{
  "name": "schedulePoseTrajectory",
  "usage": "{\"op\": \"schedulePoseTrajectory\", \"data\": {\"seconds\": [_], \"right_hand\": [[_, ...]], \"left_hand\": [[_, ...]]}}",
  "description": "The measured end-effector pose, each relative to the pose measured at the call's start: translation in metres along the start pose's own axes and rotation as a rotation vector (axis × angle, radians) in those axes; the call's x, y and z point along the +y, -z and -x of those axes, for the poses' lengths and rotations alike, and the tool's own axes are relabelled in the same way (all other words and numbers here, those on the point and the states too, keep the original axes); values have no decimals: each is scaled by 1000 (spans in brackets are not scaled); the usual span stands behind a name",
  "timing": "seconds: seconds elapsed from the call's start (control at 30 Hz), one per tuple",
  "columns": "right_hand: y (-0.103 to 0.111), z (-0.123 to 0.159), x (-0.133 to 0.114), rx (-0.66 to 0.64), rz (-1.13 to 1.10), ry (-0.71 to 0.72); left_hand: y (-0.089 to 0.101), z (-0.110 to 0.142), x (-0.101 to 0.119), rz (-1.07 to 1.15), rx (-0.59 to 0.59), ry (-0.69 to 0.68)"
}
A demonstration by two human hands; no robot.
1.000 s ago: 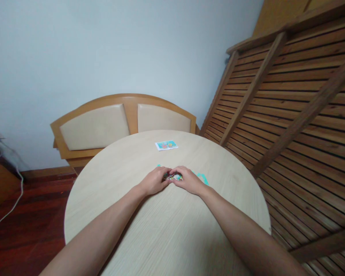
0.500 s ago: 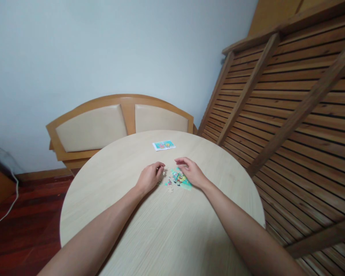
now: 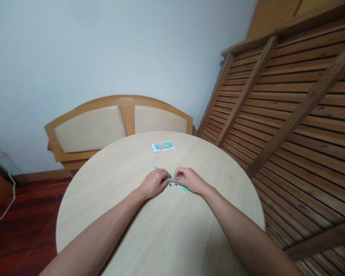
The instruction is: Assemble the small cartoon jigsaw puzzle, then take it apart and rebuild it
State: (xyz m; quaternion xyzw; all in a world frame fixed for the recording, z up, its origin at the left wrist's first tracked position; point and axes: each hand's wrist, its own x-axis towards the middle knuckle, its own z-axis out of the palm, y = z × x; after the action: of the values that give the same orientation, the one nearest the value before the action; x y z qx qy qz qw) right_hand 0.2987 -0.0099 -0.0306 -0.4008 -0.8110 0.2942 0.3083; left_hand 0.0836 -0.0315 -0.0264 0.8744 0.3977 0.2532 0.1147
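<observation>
Small jigsaw puzzle pieces [image 3: 170, 184] lie in a heap on the round table, mostly covered by my hands. My left hand [image 3: 155, 182] is closed at the heap's left side, its fingertips together on puzzle pieces. Across from it, my right hand [image 3: 189, 179] pinches a puzzle piece between thumb and bent fingers, close to the left fingertips. Beneath the right hand, a green joined part of the puzzle [image 3: 184, 189] shows flat on the table. One loose turquoise piece [image 3: 155, 167] sits beyond the left hand.
A picture card [image 3: 163, 146] with cartoon figures on turquoise lies farther back on the pale round table [image 3: 149, 237]. Behind the table stands a padded headboard [image 3: 92, 128] against the wall. A slatted wooden frame [image 3: 276, 126] leans at the right. A white cable hangs at the left.
Both hands have come together over the heap, and their fingers have closed on pieces. The heap is now more covered. A turquoise piece now shows beyond my left hand.
</observation>
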Motion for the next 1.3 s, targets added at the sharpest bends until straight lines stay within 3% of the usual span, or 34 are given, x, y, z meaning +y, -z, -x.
{"op": "schedulePoseTrajectory", "data": {"seconds": [0.17,0.4,0.57,0.7,0.9,1.1,1.3], "right_hand": [[2,-1,-3,102,-201,-93],[7,7,-5,64,246,103],[-8,9,-11,-53,350,180],[-13,6,-14,-16,322,207],[-11,3,-10,26,308,168],[-4,2,-8,40,285,49],[-6,4,-8,71,302,73]], "left_hand": [[-3,1,-6,131,66,109],[-9,-1,-13,382,228,204],[-2,-3,-24,551,280,340],[16,4,-29,343,186,264],[40,17,-22,131,-185,52],[46,17,-17,61,-263,44],[60,20,-16,42,-315,81]]}}
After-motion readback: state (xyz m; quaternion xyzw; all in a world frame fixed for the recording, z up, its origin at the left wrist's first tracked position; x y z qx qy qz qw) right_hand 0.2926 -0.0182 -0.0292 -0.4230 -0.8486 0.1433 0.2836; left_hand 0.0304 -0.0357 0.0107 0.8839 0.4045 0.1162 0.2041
